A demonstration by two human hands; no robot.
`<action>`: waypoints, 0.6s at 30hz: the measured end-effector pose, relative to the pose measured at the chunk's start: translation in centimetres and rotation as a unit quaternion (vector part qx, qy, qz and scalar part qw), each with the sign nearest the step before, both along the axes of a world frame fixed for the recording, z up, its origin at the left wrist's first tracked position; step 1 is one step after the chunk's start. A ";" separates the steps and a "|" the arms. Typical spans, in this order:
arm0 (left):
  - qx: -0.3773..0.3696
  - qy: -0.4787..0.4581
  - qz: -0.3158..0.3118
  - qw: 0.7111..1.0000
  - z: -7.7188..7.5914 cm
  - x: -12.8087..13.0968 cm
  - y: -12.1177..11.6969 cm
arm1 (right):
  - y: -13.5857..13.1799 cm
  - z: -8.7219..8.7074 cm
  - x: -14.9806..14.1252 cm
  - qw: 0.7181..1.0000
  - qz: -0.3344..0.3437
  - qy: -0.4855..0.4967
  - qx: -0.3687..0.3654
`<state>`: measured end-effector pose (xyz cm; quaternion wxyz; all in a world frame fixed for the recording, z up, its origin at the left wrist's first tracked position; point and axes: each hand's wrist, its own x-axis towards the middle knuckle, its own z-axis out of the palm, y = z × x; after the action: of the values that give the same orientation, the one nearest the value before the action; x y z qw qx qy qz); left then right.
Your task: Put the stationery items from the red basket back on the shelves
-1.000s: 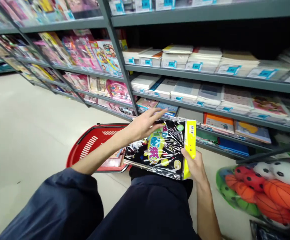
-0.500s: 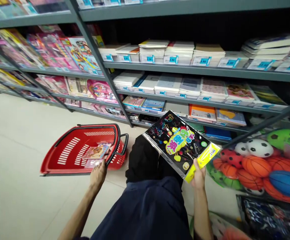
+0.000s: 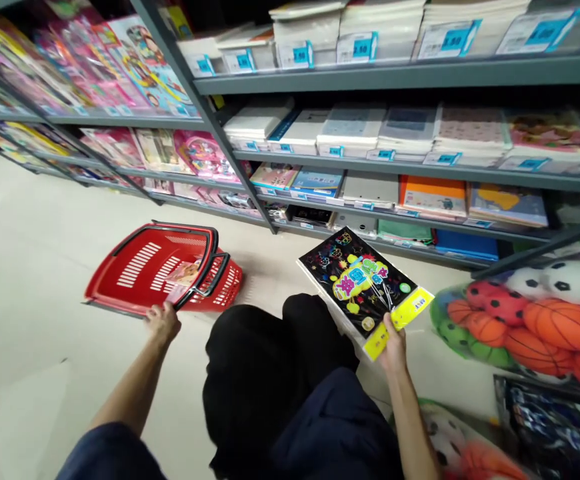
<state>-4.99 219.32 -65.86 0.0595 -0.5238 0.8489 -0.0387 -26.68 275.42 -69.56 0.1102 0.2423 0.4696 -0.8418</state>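
Observation:
My left hand point(image 3: 163, 323) is closed on the near rim of a red shopping basket point(image 3: 231, 285), which stands tilted on the floor with its black handles folded to the rim. Inside the basket lies a flat pinkish-brown packet point(image 3: 185, 272), partly hidden by the wall. Between the thumb and fingers of my right hand point(image 3: 394, 345) is the yellow lower edge of a flat black art-paper packet point(image 3: 357, 280). It has bright, colourful lettering and a clear, shiny wrapper. The packet is held tilted in front of the lower shelves, to the right of my knees.
Grey shelves point(image 3: 400, 73) with stacked notebooks point(image 3: 413, 130) and price tags run across the front. Pink boxed toys point(image 3: 205, 155) fill the shelves at left. A bag of toy balls point(image 3: 535, 320) and a dark plastic-wrapped package point(image 3: 555, 423) lie at right. Pale floor extends left.
The basket has come more upright and moved slightly left with my left hand on it. My view has shifted lower, so my knees show more. My right hand still holds the packet.

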 end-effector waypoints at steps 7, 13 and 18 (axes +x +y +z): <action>0.010 0.329 -0.120 0.937 7.3 -2.8 5.2 | -3.9 0.4 -0.8 0.998 0.048 0.015 0.023; 0.441 0.498 -0.096 0.741 8.9 -8.1 12.1 | -6.2 2.9 -4.0 0.991 0.088 0.066 0.071; 0.729 0.431 -0.099 0.522 8.7 -14.7 9.1 | -6.6 7.6 -8.9 0.971 0.186 0.079 0.130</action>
<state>-19.65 228.40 -57.14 0.0431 -0.1625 0.5486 0.8190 -35.54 268.86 -61.93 0.1950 0.0959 0.6194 -0.7544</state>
